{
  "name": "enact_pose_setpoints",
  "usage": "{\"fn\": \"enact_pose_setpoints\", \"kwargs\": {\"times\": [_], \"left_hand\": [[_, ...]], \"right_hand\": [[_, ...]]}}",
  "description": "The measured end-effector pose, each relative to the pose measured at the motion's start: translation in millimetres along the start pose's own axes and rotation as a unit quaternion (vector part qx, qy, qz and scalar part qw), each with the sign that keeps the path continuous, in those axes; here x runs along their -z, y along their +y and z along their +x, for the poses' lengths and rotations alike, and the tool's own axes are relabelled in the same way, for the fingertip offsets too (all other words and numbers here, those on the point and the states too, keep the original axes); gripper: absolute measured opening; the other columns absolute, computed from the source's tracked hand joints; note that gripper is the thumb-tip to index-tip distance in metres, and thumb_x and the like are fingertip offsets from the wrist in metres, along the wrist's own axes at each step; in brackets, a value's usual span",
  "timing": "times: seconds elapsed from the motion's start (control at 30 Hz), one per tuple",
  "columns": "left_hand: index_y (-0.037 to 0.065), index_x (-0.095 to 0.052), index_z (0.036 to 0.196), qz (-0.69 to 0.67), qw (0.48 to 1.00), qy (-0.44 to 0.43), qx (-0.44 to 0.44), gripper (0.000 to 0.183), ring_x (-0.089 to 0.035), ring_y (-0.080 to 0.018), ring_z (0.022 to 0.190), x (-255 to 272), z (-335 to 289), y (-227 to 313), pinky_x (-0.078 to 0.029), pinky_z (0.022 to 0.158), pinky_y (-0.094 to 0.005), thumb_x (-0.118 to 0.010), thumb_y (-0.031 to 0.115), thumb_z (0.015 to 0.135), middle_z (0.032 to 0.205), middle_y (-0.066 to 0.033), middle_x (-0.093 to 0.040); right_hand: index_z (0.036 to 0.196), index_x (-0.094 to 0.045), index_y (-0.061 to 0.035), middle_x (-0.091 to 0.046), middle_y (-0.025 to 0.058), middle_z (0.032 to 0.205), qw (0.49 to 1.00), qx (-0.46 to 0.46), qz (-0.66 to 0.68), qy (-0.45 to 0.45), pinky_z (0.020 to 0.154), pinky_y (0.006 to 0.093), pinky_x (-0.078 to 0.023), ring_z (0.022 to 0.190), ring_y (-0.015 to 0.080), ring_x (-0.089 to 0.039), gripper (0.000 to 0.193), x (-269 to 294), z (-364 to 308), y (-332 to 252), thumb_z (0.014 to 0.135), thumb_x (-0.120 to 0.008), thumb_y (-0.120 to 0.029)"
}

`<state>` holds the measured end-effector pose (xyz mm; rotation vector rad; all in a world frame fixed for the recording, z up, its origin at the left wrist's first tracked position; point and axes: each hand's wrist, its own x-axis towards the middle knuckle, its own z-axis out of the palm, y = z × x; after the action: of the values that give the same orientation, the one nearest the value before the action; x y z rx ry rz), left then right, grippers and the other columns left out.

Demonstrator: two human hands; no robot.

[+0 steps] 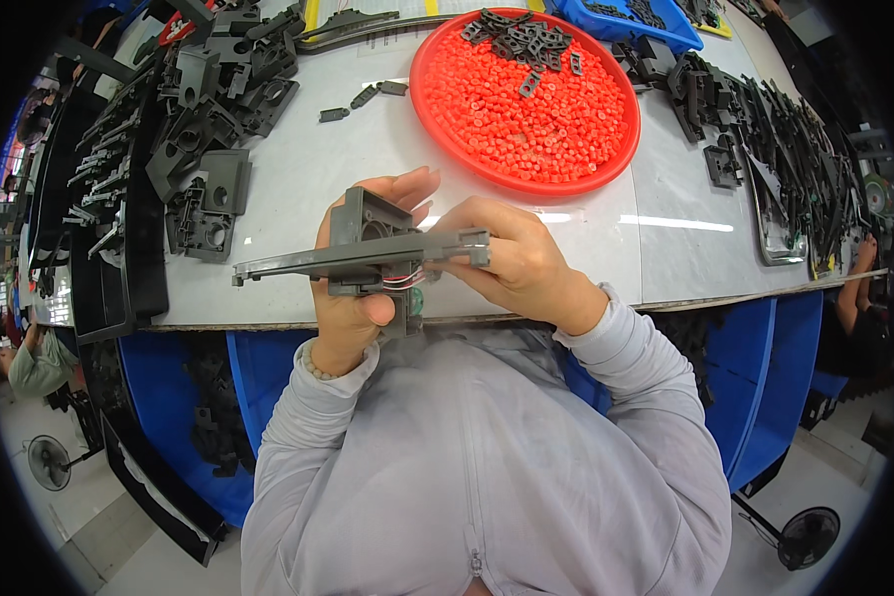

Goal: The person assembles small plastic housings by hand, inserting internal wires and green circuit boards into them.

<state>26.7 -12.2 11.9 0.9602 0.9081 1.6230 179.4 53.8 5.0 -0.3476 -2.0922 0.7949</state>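
Above the front edge of the table, a dark grey plastic assembly (358, 255) is held up in front of me. It has a long narrow bar running left to right and a boxy housing around its middle. My left hand (346, 323) is closed around the housing from the left, thumb at the near side and fingers behind. My right hand (526, 256) is closed on the bar's right part, its fingertips partly hidden behind the bar. Thin red and white wires (403, 280) show under the bar, beside a small green part (416, 301).
A round red tray (424, 124) holds many small red pieces, with black clips (526, 42) on top. Grey housings (226, 179) pile up at the left by a black bin (109, 316). Black strips (800, 159) lie right; a blue bin (670, 35) stands behind. Blue containers (750, 372) sit below the table.
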Motion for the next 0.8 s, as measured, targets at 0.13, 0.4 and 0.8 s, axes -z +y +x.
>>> {"fn": "enact_pose_setpoints", "kwargs": {"times": [0.13, 0.4, 0.8], "left_hand": [[-0.001, -0.036, 0.127, -0.001, 0.999, -0.034, -0.007, 0.106, -0.046, -0.0344, 0.120, 4, 1, 0, -0.036, 0.101, -0.0437, -0.081, 0.054, 0.047, 0.127, -0.0238, -0.047], [-0.002, -0.037, 0.128, 0.015, 0.996, -0.086, -0.023, 0.101, -0.047, -0.0311, 0.119, 8, 6, 6, -0.036, 0.101, -0.0423, -0.083, 0.044, 0.050, 0.126, -0.0230, -0.048], [-0.003, -0.036, 0.129, 0.013, 0.995, -0.097, -0.017, 0.100, -0.046, -0.0327, 0.120, 10, 9, 6, -0.034, 0.103, -0.0451, -0.084, 0.040, 0.052, 0.126, -0.0228, -0.048]], "right_hand": [[0.086, -0.062, -0.0054, -0.059, 0.0064, 0.084, 1.000, 0.005, 0.014, 0.021, 0.060, 0.0304, -0.047, 0.070, 0.0219, -0.058, 0.020, 0, -1, -2, 0.067, -0.070, -0.004], [0.094, -0.060, -0.0070, -0.058, 0.0078, 0.087, 0.999, 0.001, -0.019, -0.038, 0.063, 0.0324, -0.047, 0.076, 0.0235, -0.057, 0.024, 12, 10, -7, 0.070, -0.064, -0.001], [0.080, -0.061, -0.0007, -0.055, 0.0118, 0.085, 0.984, 0.037, -0.132, -0.116, 0.063, 0.0366, -0.047, 0.075, 0.0273, -0.056, 0.013, 17, 21, -16, 0.067, -0.059, 0.001]]}}
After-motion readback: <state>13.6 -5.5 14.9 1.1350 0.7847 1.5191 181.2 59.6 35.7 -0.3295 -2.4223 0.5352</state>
